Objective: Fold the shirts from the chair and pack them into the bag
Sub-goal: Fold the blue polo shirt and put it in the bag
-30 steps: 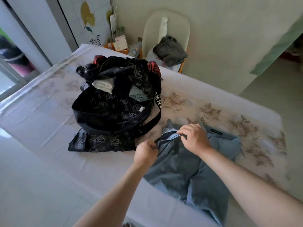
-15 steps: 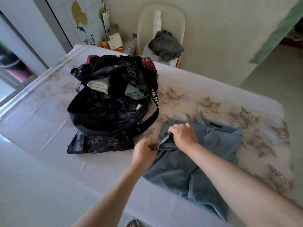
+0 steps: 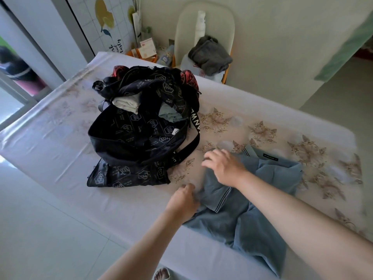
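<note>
**Surface notes: shirt flat on the covered top, bag beside it**

Surface: a wide top (image 3: 60, 138) under a pale cloth. The cloth is plain lilac on your left and printed with tan flowers on your right. It is creased, and its edges hang over the near side.

Blue shirt (image 3: 242, 219): lies on the near right part of the cloth, collar and label toward the far side. One sleeve with a striped cuff is folded across the body.

Your left hand (image 3: 181, 201): fingers curled, pinching the shirt's left edge.

Your right hand (image 3: 224, 164): fingers spread and flat on the upper left of the shirt. It is slightly blurred.

Black patterned bag (image 3: 137, 142): stands just left of the shirt, mouth gaping. A white folded piece (image 3: 126, 104) and a pale blue one (image 3: 169, 116) show inside. Its strap trails toward the shirt.

Room: a cream chair (image 3: 228, 23) stands against the far wall (image 3: 282, 47), close behind the top. A dark grey garment (image 3: 210, 55) is heaped on its seat over lighter pieces.

A white paper bag (image 3: 137, 23) and small boxes sit in the corner left of the chair, below a lemon poster (image 3: 107, 19).

A green cloth (image 3: 343, 49) hangs at upper right. The floor (image 3: 30, 229) has light tiles, and your toes (image 3: 161, 274) show at the bottom edge.
</note>
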Tool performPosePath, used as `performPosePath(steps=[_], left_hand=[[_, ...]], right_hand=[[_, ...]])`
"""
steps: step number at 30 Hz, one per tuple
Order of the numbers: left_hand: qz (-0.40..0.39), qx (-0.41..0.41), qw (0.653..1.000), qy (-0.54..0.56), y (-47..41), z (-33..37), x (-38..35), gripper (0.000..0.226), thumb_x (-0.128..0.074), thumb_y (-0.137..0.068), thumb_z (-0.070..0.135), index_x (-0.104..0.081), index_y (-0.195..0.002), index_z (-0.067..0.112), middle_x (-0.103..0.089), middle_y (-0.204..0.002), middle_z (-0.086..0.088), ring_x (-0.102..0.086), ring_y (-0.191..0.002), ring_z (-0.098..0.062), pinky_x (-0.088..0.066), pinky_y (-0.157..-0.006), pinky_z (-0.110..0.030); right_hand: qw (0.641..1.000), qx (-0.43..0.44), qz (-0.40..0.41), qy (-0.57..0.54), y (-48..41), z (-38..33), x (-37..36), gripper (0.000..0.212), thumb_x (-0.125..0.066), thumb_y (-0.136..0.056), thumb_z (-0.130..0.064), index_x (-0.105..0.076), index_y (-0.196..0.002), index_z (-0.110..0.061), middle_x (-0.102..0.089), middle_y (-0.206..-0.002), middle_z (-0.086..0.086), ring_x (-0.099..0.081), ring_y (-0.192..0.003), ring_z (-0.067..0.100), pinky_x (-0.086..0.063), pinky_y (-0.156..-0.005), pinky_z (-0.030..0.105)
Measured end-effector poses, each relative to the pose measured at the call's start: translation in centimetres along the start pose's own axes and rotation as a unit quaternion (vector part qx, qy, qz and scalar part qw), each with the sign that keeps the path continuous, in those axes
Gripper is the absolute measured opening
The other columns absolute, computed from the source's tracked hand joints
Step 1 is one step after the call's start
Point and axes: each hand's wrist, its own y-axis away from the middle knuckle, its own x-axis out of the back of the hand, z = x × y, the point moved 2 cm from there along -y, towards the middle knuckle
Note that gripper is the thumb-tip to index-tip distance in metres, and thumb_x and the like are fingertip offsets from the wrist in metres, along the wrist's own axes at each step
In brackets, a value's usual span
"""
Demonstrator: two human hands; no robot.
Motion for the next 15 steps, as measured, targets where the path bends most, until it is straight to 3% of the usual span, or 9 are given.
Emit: performPosePath(steps=[2,3,7,9,11,15], left_hand=[[-0.054,0.000,0.997,-0.061,0.3,-0.3,0.2,0.022,-0.051,-0.091,0.014,-0.063,-0.109,0.010,-0.065,-0.106,-0.009,-0.061,-0.100,-0.029,-0.048,-0.076,-0.032],[-0.074,-0.005,0.995,-0.070,0.5,-0.5,0.3,0.022,-0.050,-0.091,0.012,-0.067,-0.105,0.008,-0.066,-0.104,-0.009,-0.062,-0.098,-0.028,-0.048,-0.076,-0.032],[-0.075,-0.020,0.997,-0.023,1.3,-0.7,0.8,0.019,-0.051,-0.090,0.011,-0.066,-0.100,0.007,-0.062,-0.105,-0.009,-0.056,-0.090,-0.023,-0.044,-0.071,-0.026],[-0.075,-0.017,0.997,0.012,1.4,-0.1,1.4,0.011,-0.051,-0.087,0.013,-0.061,-0.092,0.011,-0.058,-0.098,-0.005,-0.050,-0.083,-0.019,-0.038,-0.063,-0.026],[-0.109,-0.011,0.993,0.040,1.3,1.1,2.1,0.005,-0.052,-0.084,0.017,-0.055,-0.082,0.020,-0.055,-0.085,0.003,-0.048,-0.075,-0.015,-0.038,-0.060,-0.027],[-0.177,-0.073,0.980,0.055,1.1,5.8,3.4,0.008,-0.058,-0.076,0.017,-0.061,-0.081,0.022,-0.057,-0.079,0.009,-0.051,-0.070,-0.008,-0.042,-0.058,-0.022]], right_hand=[[0.988,0.040,-0.138,0.054,-1.1,-1.2,-1.0,0.069,-0.053,-0.082,0.006,-0.046,-0.143,-0.026,-0.032,-0.149,0.007,-0.032,-0.136,0.028,-0.027,-0.114,0.046],[0.982,0.056,-0.158,0.086,-1.5,-1.5,-1.2,0.072,-0.057,-0.083,0.004,-0.042,-0.145,-0.028,-0.034,-0.148,0.007,-0.034,-0.135,0.028,-0.026,-0.114,0.044],[0.981,0.055,-0.125,0.141,-1.5,-1.1,-1.3,0.048,-0.057,-0.084,0.003,-0.059,-0.125,-0.024,-0.058,-0.115,0.004,-0.053,-0.108,0.026,-0.034,-0.096,0.039],[0.983,0.053,-0.077,0.159,-0.9,-0.9,-0.2,0.030,-0.068,-0.073,0.003,-0.070,-0.092,-0.020,-0.061,-0.091,0.003,-0.057,-0.086,0.025,-0.042,-0.081,0.037],[0.990,0.024,-0.023,0.134,0.1,-0.1,0.8,0.032,-0.075,-0.051,0.008,-0.058,-0.061,-0.017,-0.050,-0.068,0.002,-0.051,-0.060,0.023,-0.040,-0.059,0.032],[0.993,-0.061,0.020,0.098,3.9,2.9,2.2,0.047,-0.073,-0.043,0.019,-0.048,-0.064,-0.015,-0.045,-0.060,0.003,-0.048,-0.046,0.024,-0.034,-0.045,0.028]])
